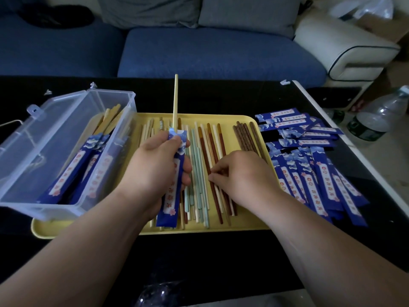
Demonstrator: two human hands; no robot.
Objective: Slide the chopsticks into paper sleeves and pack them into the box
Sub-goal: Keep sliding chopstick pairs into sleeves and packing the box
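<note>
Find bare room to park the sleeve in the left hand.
Free: black table beyond the yellow tray, and along its near side. Crowded: loose chopsticks across the tray, sleeve pile right, clear box left.

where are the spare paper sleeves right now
In the head view, the loose blue sleeves lie heaped on the black table, right of the yellow tray and just past the right hand.

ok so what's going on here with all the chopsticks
The left hand grips a blue paper sleeve with a pale chopstick poking out the top; the right hand pinches a loose chopstick on the yellow tray. The clear box holds several sleeved chopsticks, and empty sleeves lie beside the tray.
</note>
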